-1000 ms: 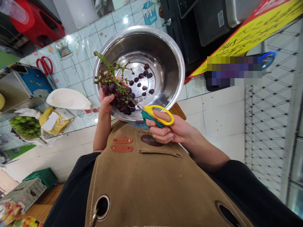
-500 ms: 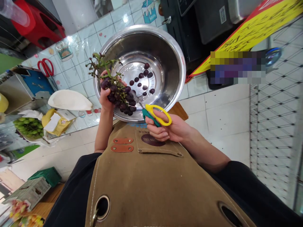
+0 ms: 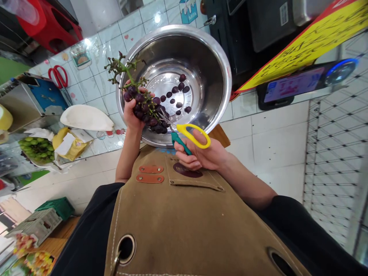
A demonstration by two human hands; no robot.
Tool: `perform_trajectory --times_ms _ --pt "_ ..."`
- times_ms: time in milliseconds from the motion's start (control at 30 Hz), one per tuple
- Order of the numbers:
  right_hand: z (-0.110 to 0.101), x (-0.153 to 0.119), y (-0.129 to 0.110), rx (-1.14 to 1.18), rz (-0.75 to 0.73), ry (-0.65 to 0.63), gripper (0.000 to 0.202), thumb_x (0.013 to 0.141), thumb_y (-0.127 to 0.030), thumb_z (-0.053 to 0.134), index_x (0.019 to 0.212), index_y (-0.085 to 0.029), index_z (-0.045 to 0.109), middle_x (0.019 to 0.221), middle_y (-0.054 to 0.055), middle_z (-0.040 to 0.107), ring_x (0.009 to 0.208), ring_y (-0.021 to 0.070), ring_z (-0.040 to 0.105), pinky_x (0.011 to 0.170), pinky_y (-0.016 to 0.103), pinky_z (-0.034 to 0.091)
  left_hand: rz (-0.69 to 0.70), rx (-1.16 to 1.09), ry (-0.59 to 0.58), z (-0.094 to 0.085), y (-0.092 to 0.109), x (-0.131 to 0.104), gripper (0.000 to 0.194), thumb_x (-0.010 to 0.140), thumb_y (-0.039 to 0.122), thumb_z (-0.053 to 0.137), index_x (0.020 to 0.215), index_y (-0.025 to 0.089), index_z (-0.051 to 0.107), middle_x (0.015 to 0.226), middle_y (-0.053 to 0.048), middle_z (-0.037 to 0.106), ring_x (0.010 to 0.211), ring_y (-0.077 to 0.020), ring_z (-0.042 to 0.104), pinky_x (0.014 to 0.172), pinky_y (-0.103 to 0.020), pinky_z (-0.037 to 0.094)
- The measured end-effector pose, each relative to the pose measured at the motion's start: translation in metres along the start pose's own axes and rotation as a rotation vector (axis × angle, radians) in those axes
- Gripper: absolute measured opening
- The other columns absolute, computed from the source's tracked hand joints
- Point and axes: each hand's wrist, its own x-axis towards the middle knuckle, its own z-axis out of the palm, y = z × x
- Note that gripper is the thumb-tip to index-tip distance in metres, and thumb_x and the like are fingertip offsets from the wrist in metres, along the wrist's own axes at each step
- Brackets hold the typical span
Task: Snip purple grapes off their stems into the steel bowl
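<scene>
**Snipping grapes over the steel bowl: small cuts, blades on the stalk**

Head view: The left hand point(image 3: 133, 115) has its grip closed around a bunch of dark grapes point(image 3: 148, 111), above the near left part of the steel bowl point(image 3: 225, 78). The bunch slants, its bare green stem point(image 3: 128, 73) reaching past the left rim and its full end hanging low towards the near right. The right hand point(image 3: 207, 151) has its grip filled by yellow-and-green scissors point(image 3: 181, 128), thumb at the yellow loop and fingers around the green one. The handles stand apart; the blades point(image 3: 170, 120) point into the lower berries, but their tips are too hidden to tell what lies between them. Loose grapes point(image 3: 175, 89) sit on the bowl floor, right of the bunch. The bowl stands on the tiled tabletop point(image 3: 99, 82).

To cut well here, I would slip only the tips in and close them on the little stalk, just beside the berry, so the skin stays whole. The left fingers should carry the bunch without squeezing it, well clear of the blades, and turn it to show each stalk. Keeping the full end low over the bowl should spare falling fruit a bruise or a bounce past the rim.
</scene>
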Motion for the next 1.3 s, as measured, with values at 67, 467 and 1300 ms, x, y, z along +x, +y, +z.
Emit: perform_trajectory --times_ms 67,467,1300 --pt "-0.003 0.004 0.0 0.006 0.007 0.007 0.064 0.093 -0.086 0.061 0.096 -0.024 0.047 0.063 -0.01 0.038 0.047 0.006 0.026 0.041 0.021 0.018 -0.011 0.018 -0.043 0.001 -0.001 0.0 0.079 0.075 0.084 0.066 0.133 0.031 0.062 0.102 -0.006 0.076 0.119 -0.0313 0.076 0.098 -0.044 0.06" --pt "-0.031 0.027 -0.011 0.075 -0.061 0.174 0.043 0.103 -0.06 0.067 0.091 -0.022 0.051 0.058 -0.012 0.031 0.045 0.0052 0.019 0.039 0.017 0.017 -0.026 -0.041 0.003 0.019 -0.026 0.02 0.07 0.084 0.067 0.072 0.145 0.036 0.058 0.106 -0.005 0.074 0.115 -0.03 0.076 0.095 -0.043 0.062" --pt "-0.014 -0.006 -0.024 -0.223 0.088 0.244 0.066 0.096 -0.088 0.054 0.089 -0.023 0.047 0.061 -0.009 0.035 0.049 0.0057 0.02 0.043 0.021 0.015 0.002 0.059 -0.225 0.029 0.013 0.043 0.081 0.076 0.078 0.068 0.144 0.037 0.055 0.104 -0.008 0.072 0.125 -0.0376 0.072 0.098 -0.051 0.063"
